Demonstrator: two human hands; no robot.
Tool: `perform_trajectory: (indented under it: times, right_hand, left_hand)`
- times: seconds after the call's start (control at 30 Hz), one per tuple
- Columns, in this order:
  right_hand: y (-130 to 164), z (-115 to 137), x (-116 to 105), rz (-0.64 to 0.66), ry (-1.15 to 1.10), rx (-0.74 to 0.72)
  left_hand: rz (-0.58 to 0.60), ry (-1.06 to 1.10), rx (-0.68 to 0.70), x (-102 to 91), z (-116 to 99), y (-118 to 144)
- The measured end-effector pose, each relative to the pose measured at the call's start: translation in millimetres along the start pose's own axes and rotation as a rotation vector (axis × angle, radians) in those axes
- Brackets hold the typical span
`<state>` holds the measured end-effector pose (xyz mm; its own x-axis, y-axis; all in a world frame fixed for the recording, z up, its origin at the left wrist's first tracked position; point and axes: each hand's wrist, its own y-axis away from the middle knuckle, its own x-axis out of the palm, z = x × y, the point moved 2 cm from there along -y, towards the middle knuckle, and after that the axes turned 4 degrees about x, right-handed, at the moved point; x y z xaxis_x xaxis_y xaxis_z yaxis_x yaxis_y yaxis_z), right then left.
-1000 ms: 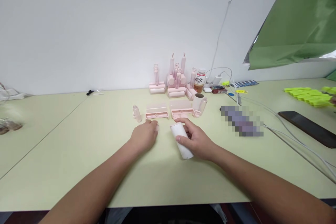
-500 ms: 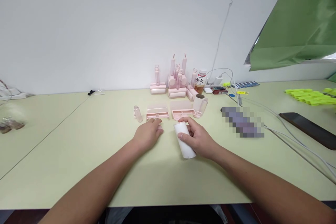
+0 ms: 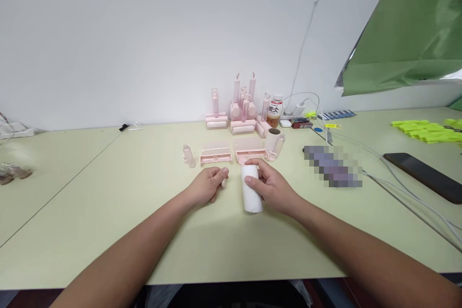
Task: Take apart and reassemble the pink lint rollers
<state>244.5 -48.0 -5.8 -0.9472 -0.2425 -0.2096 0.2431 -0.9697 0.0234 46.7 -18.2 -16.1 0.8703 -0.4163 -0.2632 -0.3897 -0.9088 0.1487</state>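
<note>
My right hand (image 3: 272, 186) grips a white paper roll (image 3: 250, 193) that lies lengthwise on the pale green table (image 3: 126, 187). My left hand (image 3: 207, 185) is closed around a small pale pink part (image 3: 223, 182) just left of the roll; only its tip shows between the fingers. Just beyond both hands lie two flat pink trays (image 3: 215, 154) (image 3: 250, 150). A small clear pink bottle-shaped piece (image 3: 188, 156) stands left of them, and a translucent roller part (image 3: 275, 145) stands to their right.
Several assembled pink rollers (image 3: 241, 110) stand by the wall, next to a drink bottle (image 3: 275, 110). White cables (image 3: 397, 173), a dark phone (image 3: 424, 176), yellow-green parts (image 3: 428, 132) and a green sheet (image 3: 407, 33) fill the right side. A table seam (image 3: 72, 173) runs diagonally on the left.
My left hand has picked up a small pink part and turned toward the roll. My right hand has swung the white roll from slanted to nearly straight, closer to the left hand.
</note>
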Motion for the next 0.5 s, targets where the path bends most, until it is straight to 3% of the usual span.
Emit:
perform_trajectory:
  times: [0.23, 0.5]
  right_hand:
    - [-4, -2, 0, -0.075, -0.022, 0.107]
    - [-11, -3, -8, -0.185, -0.379, 0.132]
  left_hand:
    - [-0.062, 0.102, -0.008, -3.4, -2, -5]
    - [-0.210, 0.183, 0.089, -6.4, -5, -5]
